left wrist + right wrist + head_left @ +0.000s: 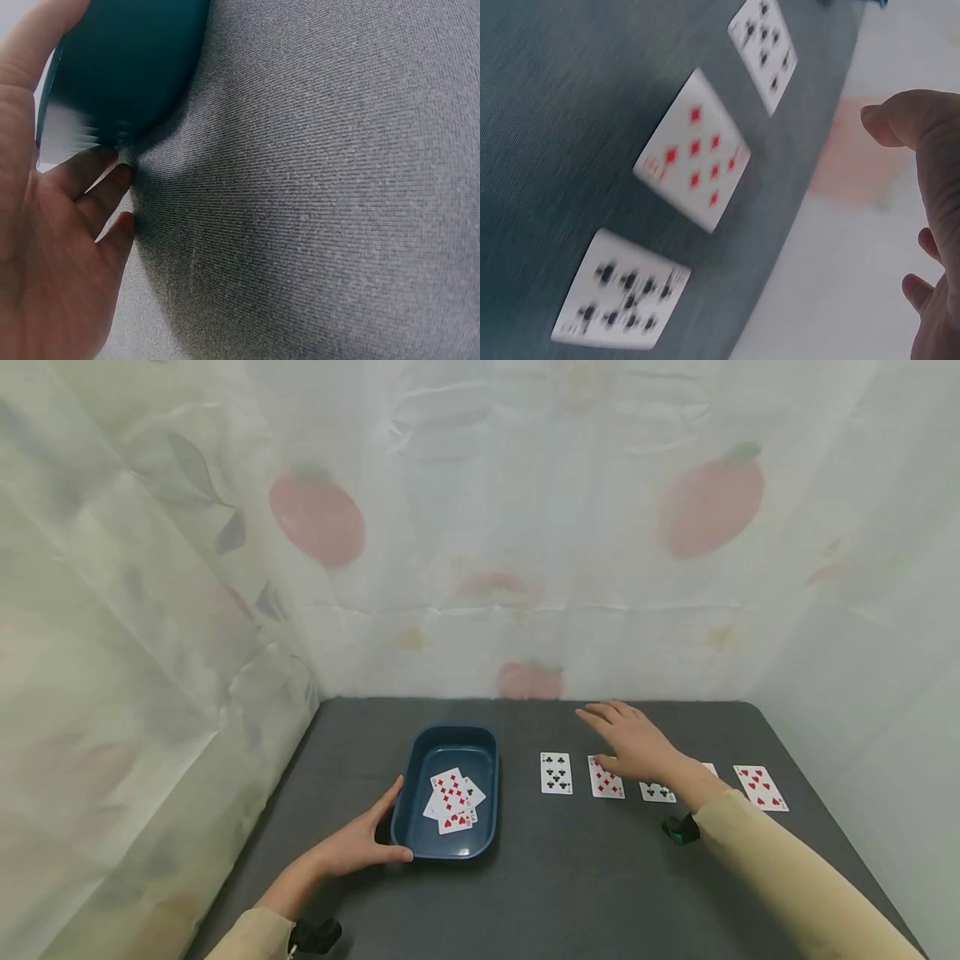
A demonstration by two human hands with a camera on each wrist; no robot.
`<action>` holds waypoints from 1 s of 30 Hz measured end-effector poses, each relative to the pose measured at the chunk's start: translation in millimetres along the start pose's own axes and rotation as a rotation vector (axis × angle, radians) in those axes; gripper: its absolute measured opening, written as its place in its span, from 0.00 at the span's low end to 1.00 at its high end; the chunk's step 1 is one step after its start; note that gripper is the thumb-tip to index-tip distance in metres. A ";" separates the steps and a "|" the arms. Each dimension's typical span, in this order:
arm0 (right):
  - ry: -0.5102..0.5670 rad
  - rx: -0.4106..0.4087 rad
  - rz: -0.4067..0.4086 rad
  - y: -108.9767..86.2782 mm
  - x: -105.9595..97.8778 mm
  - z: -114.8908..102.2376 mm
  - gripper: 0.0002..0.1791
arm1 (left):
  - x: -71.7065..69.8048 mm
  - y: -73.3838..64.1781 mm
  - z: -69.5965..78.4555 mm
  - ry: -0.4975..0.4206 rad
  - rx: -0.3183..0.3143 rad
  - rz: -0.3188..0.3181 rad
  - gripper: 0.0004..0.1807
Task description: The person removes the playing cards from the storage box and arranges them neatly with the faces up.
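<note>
A blue tray (445,852) holds a loose pile of playing cards (452,793), a diamonds card on top. My left hand (356,843) touches the tray's near left corner, thumb along the front and fingers spread along the left side. In the left wrist view the thumb lies against the tray wall (135,60). Right of the tray runs a row of face-up cards: a clubs card (556,773), a diamonds card (607,783), another clubs card (657,792) and a hearts card (761,787). Over the diamonds card hovers my right hand (633,743), fingers extended, holding nothing.
A white card corner (709,768) peeks out from behind my right forearm. Everything stands on a dark grey table (570,885). A pale curtain with fruit prints (525,527) hangs along the table's back edge, and more sheeting (150,693) hangs at the sides.
</note>
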State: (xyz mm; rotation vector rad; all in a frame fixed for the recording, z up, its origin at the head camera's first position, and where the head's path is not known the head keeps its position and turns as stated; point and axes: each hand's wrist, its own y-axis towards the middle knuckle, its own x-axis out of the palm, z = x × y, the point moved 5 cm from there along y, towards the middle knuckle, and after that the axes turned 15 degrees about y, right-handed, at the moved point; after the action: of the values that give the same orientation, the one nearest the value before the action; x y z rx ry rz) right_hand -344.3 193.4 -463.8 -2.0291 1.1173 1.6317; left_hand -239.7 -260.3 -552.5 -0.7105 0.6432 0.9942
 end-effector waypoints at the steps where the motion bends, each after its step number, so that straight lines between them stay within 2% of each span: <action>1: 0.002 -0.012 0.000 4.1 2.2 -4.5 0.46 | 0.3 0.2 -0.3 0.002 -0.002 -0.001 0.66; 8: 0.063 -0.069 -0.013 34.4 21.5 -39.8 0.45 | 1.7 1.5 -1.7 0.006 -0.021 -0.001 0.66; 19: 0.118 -0.142 -0.166 89.5 75.5 -105.4 0.48 | 2.9 3.5 -2.0 0.008 -0.023 0.006 0.66; 25: 0.090 -0.151 -0.254 110.0 101.8 -126.5 0.49 | 3.1 3.0 -2.5 0.005 -0.024 0.004 0.66; 30: 0.069 -0.139 -0.325 119.7 115.4 -137.3 0.48 | 2.8 2.3 -0.6 0.000 -0.023 0.001 0.65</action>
State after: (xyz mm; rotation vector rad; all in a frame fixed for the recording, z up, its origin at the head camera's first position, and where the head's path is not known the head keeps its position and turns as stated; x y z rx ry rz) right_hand -331.4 -18.5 -501.6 -2.2297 0.6633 1.5191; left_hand -240.7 -258.5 -555.5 -0.7307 0.6325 1.0040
